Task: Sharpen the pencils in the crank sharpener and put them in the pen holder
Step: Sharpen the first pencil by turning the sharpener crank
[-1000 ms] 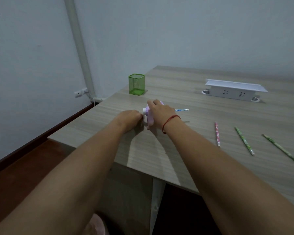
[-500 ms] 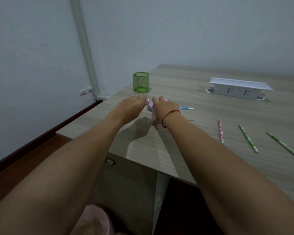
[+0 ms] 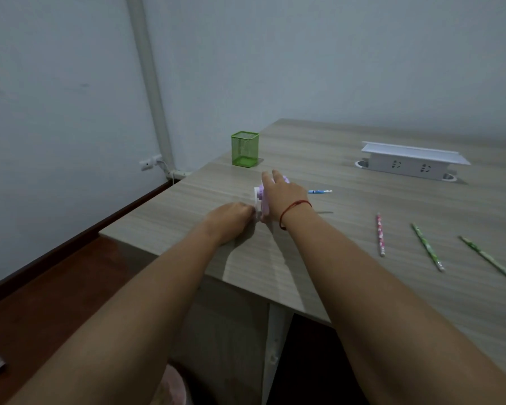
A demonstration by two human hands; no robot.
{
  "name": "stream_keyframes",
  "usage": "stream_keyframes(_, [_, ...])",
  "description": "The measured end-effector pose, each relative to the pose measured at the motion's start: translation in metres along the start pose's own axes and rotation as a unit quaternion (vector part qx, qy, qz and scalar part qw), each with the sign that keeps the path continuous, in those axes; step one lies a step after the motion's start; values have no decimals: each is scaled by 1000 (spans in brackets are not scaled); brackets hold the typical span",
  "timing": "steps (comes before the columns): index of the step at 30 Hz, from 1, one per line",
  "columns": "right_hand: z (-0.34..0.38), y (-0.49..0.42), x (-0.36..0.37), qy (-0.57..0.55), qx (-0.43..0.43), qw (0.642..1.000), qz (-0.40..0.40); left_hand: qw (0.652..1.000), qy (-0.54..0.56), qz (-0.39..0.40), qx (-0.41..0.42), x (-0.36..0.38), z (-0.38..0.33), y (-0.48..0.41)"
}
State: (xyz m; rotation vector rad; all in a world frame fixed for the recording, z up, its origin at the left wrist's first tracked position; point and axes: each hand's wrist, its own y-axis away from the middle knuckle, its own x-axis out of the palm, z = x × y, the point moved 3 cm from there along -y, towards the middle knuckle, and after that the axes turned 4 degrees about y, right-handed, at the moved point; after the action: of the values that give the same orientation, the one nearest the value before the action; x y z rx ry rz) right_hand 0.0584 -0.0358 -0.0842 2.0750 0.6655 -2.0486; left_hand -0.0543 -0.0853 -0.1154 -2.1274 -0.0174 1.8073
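Note:
A small purple crank sharpener (image 3: 264, 201) stands near the table's left front corner. My right hand (image 3: 281, 195) lies over its top and grips it. A blue pencil (image 3: 319, 191) sticks out of the sharpener to the right. My left hand (image 3: 233, 217) is at the sharpener's left side, low by the table, fingers curled round the white crank, which is mostly hidden. The green mesh pen holder (image 3: 244, 149) stands behind, with nothing visible inside it. A pink pencil (image 3: 380, 234) and two green pencils (image 3: 427, 247) (image 3: 491, 262) lie on the table to the right.
A white power socket box (image 3: 409, 162) sits at the back right of the wooden table (image 3: 319, 264). The table's left edge is close to my left hand. A wall outlet (image 3: 150, 162) and a white pipe (image 3: 151, 83) are on the wall at left.
My left hand has swung from the top of its turn down to the table side of the sharpener, turning the crank. My right hand stays on the sharpener.

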Motion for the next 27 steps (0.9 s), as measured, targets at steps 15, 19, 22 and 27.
stream_keyframes(15, [-2,2,-2,34,-22,999,6,984,-176,21,-15,-29,16,-57])
stream_keyframes(19, [1,4,-8,47,-8,998,31,989,-136,-55,20,-37,20,-53])
stream_keyframes(22, [3,2,-8,52,0,998,41,984,-97,-136,65,-42,17,-39])
stream_keyframes(27, [3,1,-10,42,6,999,32,974,-79,-166,135,-30,2,2])
